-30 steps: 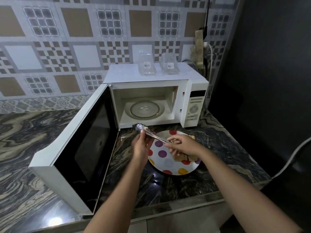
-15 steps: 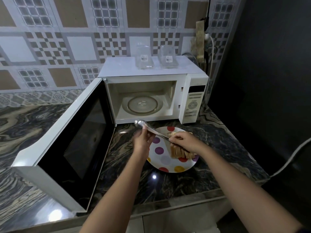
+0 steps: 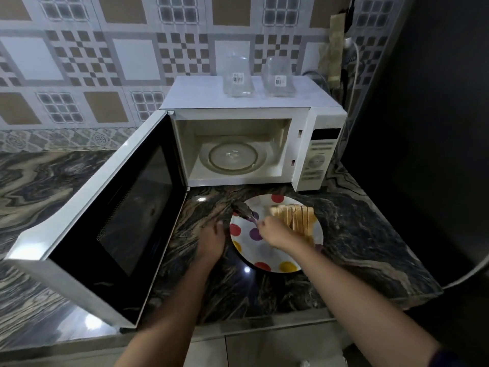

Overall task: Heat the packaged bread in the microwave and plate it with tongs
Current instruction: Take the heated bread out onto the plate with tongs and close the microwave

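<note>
Sliced brown bread (image 3: 296, 217) sits on the white polka-dot plate (image 3: 267, 256) on the dark marbled surface (image 3: 357, 247), right in front of the open white microwave (image 3: 254, 144). Right hand (image 3: 275, 233) pinches the blurry metal tongs (image 3: 244, 211); left hand (image 3: 211, 242) rests just beside the plate, can't tell its grip.

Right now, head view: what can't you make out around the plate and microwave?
- Tongs: motion-blurred; tips and the right hand grip unclear.
- Left hand: blurred, contact with the tongs unclear.
- Bread: near slices hidden by the right hand.
- Plate: right rim covered by the forearm.
- Microwave panel labels: too small.
- Container stickers: unreadable.
</note>
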Demonstrator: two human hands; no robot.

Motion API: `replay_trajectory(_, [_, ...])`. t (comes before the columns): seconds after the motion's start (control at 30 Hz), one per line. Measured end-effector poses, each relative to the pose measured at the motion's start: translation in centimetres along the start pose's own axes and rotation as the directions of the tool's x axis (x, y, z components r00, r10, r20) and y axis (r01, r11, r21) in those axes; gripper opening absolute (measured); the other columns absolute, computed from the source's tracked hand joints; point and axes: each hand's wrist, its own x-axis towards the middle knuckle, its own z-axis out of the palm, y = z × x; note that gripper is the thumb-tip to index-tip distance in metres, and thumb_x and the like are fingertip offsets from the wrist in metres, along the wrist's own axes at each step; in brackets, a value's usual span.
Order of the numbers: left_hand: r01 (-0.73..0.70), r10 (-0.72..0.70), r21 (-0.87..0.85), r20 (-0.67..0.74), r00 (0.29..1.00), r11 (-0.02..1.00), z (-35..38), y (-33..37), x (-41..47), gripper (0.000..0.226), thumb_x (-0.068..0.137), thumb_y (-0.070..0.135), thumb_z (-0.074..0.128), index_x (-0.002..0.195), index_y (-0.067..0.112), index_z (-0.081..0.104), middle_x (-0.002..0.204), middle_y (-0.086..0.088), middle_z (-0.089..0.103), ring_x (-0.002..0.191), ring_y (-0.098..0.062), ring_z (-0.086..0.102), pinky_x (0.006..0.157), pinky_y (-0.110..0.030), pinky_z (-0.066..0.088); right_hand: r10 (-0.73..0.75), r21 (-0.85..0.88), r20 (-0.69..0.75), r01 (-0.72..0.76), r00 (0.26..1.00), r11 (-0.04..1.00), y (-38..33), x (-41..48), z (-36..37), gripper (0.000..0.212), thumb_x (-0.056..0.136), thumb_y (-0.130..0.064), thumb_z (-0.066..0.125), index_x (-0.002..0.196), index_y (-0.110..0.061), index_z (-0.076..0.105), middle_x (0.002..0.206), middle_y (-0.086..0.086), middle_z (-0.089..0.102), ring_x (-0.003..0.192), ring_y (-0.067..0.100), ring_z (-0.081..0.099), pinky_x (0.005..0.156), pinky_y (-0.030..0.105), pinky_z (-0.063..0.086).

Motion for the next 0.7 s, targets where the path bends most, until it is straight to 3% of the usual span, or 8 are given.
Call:
replay_trajectory(0.03, [-0.023, 0.021, 0.093, 0.020, 1.000, 0.995, 0.0, -1.7, -0.3, 0.031, 0.097, 0.015, 0.041, 0.112, -0.004, 0.061, 0.119, -0.023, 0.061, 0.109, -0.032, 0.057, 0.091, -0.032, 0.041, 0.028, -0.044, 0.002, -0.028, 1.000, 0.999, 0.2, 0.3, 1.0, 0.024, 0.098, -0.017, 0.038, 0.085, -0.005, 0.054, 0.071, 0.005, 0.049, 0.061, 0.014, 0.043, 0.052, 0.023, 0.033])
replay_trajectory(0.1, [-0.098, 0.080, 0.243, 0.083, 0.993, 0.965, 0.2, -4.3, -0.9, 0.038, 0.095, 0.017, 0.044, 0.128, 0.001, 0.052, 0.136, -0.018, 0.051, 0.127, -0.031, 0.046, 0.107, -0.032, 0.034, 0.071, -0.190, 0.016, -0.066, 0.997, 0.980, 0.5, 1.3, 3.1, 0.025, 0.098, -0.015, 0.038, 0.107, -0.002, 0.057, 0.102, 0.013, 0.060, 0.079, 0.018, 0.053, 0.068, 0.023, 0.044])
replay_trajectory(0.17, [-0.156, 0.119, 0.371, 0.120, 0.986, 0.916, 0.6, -5.4, -1.5, 0.049, 0.096, 0.024, 0.042, 0.141, 0.005, 0.038, 0.149, -0.015, 0.035, 0.138, -0.028, 0.032, 0.115, -0.034, 0.023, 0.158, -0.225, -0.012, -0.157, 0.987, 0.962, 0.6, 1.9, 4.6, 0.037, 0.098, -0.016, 0.035, 0.129, 0.000, 0.047, 0.129, 0.013, 0.052, 0.097, 0.019, 0.056, 0.084, 0.023, 0.047])
replay_trajectory(0.23, [-0.179, 0.131, 0.460, 0.136, 0.982, 0.870, 0.7, -5.7, -2.2, 0.057, 0.097, 0.036, 0.027, 0.145, 0.007, 0.029, 0.155, -0.013, 0.023, 0.144, -0.025, 0.020, 0.117, -0.036, 0.015, 0.164, -0.373, -0.065, -0.177, 0.984, 0.911, 0.5, 2.1, 5.5, 0.045, 0.098, -0.022, 0.037, 0.139, -0.005, 0.037, 0.139, 0.012, 0.043, 0.119, 0.025, 0.049, 0.099, 0.029, 0.043])
replay_trajectory(0.33, [-0.202, 0.152, 0.523, 0.137, 0.979, 0.828, 1.0, -6.1, -2.6, 0.080, 0.083, 0.048, -0.001, 0.147, 0.007, 0.026, 0.157, -0.012, 0.019, 0.146, -0.023, 0.015, 0.118, -0.034, 0.011, 0.088, -0.484, -0.041, -0.097, 0.995, 0.870, 0.4, 2.2, 5.2, 0.048, 0.096, -0.023, 0.042, 0.141, -0.007, 0.033, 0.143, 0.011, 0.039, 0.128, 0.028, 0.043, 0.103, 0.034, 0.037])
replay_trajectory(0.47, [-0.201, 0.168, 0.527, 0.110, 0.980, 0.826, 1.3, -6.3, -2.7, 0.079, 0.084, 0.046, 0.001, 0.144, 0.005, 0.032, 0.154, -0.014, 0.025, 0.145, -0.026, 0.021, 0.117, -0.037, 0.016, 0.128, -0.415, -0.108, -0.162, 0.986, 0.895, -0.2, 1.8, 5.0, 0.037, 0.097, -0.017, 0.039, 0.132, -0.011, 0.047, 0.136, 0.010, 0.048, 0.122, 0.026, 0.048, 0.098, 0.033, 0.042])
replay_trajectory(0.53, [-0.201, 0.171, 0.531, 0.105, 0.980, 0.823, 1.4, -6.3, -2.7, 0.077, 0.085, 0.045, 0.003, 0.143, 0.005, 0.034, 0.153, -0.015, 0.028, 0.144, -0.026, 0.023, 0.117, -0.037, 0.017, 0.115, -0.488, -0.119, -0.158, 0.986, 0.859, -0.3, 1.8, 5.0, 0.034, 0.095, -0.015, 0.039, 0.127, -0.011, 0.054, 0.131, 0.011, 0.051, 0.119, 0.027, 0.050, 0.093, 0.034, 0.045])
replay_trajectory(0.7, [-0.201, 0.167, 0.511, 0.113, 0.979, 0.836, 1.2, -6.4, -2.7, 0.081, 0.082, 0.048, -0.002, 0.146, 0.007, 0.028, 0.156, -0.011, 0.021, 0.146, -0.022, 0.016, 0.118, -0.032, 0.011, 0.099, -0.476, -0.195, -0.182, 0.976, 0.861, -0.9, 2.2, 4.6, 0.031, 0.096, -0.013, 0.040, 0.120, -0.007, 0.058, 0.124, 0.014, 0.057, 0.112, 0.029, 0.056, 0.088, 0.034, 0.047])
